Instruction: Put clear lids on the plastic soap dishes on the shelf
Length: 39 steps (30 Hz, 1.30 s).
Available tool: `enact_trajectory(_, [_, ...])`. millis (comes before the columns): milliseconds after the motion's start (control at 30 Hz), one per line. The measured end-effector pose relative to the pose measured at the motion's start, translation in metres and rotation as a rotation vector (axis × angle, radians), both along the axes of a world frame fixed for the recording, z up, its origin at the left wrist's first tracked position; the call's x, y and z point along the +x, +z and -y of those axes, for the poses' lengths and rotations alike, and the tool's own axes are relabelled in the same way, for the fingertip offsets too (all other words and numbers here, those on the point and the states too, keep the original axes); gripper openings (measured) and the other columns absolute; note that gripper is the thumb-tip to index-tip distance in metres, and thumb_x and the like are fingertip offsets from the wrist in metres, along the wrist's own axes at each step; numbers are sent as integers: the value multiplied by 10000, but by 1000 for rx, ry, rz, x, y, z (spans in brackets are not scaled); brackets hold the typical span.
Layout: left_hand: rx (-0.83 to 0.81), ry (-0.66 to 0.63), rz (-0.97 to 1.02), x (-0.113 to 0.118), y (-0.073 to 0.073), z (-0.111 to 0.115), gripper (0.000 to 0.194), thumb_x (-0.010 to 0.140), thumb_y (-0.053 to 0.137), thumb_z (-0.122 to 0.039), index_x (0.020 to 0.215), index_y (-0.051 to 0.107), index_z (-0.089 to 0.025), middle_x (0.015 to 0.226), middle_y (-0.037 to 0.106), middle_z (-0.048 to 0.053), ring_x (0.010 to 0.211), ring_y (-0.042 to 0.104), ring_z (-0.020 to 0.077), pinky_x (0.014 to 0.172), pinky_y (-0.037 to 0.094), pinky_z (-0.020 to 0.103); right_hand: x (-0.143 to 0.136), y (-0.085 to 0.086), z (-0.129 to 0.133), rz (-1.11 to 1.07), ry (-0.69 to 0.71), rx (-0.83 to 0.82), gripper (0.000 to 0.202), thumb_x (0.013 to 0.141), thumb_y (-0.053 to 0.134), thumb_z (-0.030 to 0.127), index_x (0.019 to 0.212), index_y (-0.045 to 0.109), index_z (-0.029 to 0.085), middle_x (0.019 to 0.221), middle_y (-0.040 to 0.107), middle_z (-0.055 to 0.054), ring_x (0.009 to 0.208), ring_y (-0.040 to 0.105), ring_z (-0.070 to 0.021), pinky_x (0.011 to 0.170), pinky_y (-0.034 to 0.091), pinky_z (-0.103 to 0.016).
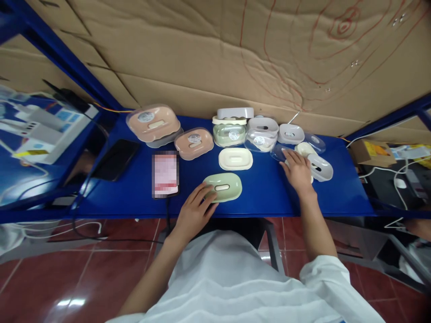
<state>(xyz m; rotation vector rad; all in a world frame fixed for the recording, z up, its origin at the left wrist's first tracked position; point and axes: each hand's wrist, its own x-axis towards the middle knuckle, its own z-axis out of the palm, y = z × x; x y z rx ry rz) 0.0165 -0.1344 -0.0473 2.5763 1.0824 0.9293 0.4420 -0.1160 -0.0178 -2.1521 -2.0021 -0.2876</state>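
Observation:
A pale green oval soap dish [229, 191] lies near the table's front edge, with a cream bar-shaped piece in its middle. My left hand [196, 210] holds its left end, fingers over the rim and thumb along the front. Farther right, my right hand [297, 171] reaches palm down, fingers apart, over a clear lid [277, 152] and a cream piece it partly covers. Whether its fingertips press on the lid, I cannot tell. Just beyond the green dish sits a cream oval insert [235, 159]. Beside my right hand is a grey oval dish [323, 168] with a dark slot.
Peach lidded dishes [158, 123] stand at the back left. Green and grey lidded dishes [230, 134] are stacked at the back middle. A blurred-out screen [164, 174] and a black phone-like slab [116, 159] lie left on the blue table [262, 197]. Cardboard [188, 58] walls the back.

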Motion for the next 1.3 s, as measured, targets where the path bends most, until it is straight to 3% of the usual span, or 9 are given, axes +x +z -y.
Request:
enact_trajectory(100, [-33,-54,6,9,3,0,236,1011,697,-217,1245,700,-192,1365,708,125,1440,580,304,1193,547,486,-24,-1,22,-42,99,93,469,1102,502,426,1503,620,212,1496,665,-135,1418,583,-321,1178,402,-514])
enact_trajectory(233, [-51,-117,17,21,1,-2,278,1019,689,-230,1296,684,-215,1413,679,123,1447,580,298,1199,544,485,-78,-8,59,-208,232,167,437,1080,588,411,1486,634,256,1449,703,-103,1359,640,-277,1166,440,-469])
enact_trajectory(300, [-59,-103,28,25,-2,-2,381,1019,696,-260,1395,637,-235,1540,582,151,1455,577,312,1168,568,484,-106,-12,72,-296,302,177,436,1067,624,390,1491,627,287,1444,707,-84,1372,637,-271,1207,420,-492])
enact_trajectory(400, [-121,-75,70,27,-5,-2,607,1010,712,-337,1570,489,-266,1728,323,195,1465,569,332,1120,601,483,-137,-14,81,-355,420,139,468,1060,637,349,1524,594,309,1494,675,-71,1447,581,-269,1267,377,-527])
enact_trajectory(467, [-148,-85,86,25,-6,-3,694,1007,714,-365,1628,414,-284,1749,283,194,1468,567,334,1111,607,486,-149,-14,82,-335,504,98,476,1062,631,320,1535,583,305,1547,631,-69,1499,528,-269,1296,346,-550])
enact_trajectory(633, [-89,-100,61,18,-2,-4,650,1008,713,-313,1604,455,-295,1647,481,161,1514,515,325,1197,533,514,-162,-16,77,-200,597,15,522,1079,592,266,1594,511,299,1647,519,-72,1585,415,-272,1338,256,-601])
enact_trajectory(767, [-112,-74,95,11,-6,-2,624,992,733,-331,1567,494,-300,1642,468,160,1509,519,318,1189,547,504,-165,-13,76,-136,631,-20,564,1084,557,203,1630,456,301,1669,485,-63,1597,392,-275,1338,249,-618])
enact_trajectory(933, [-187,-52,174,5,-13,1,730,972,754,-367,1618,415,-326,1619,468,171,1436,595,310,1136,595,493,-166,-1,72,-72,692,-96,549,1085,540,176,1622,469,267,1695,444,-50,1608,365,-278,1349,215,-625])
enact_trajectory(1300, [-223,-39,201,-2,-14,2,606,980,750,-365,1535,511,-313,1589,507,155,1396,630,292,1163,570,502,-176,-25,76,-134,667,-76,693,1031,508,47,1648,419,350,1686,464,-56,1630,326,-276,1339,181,-699])
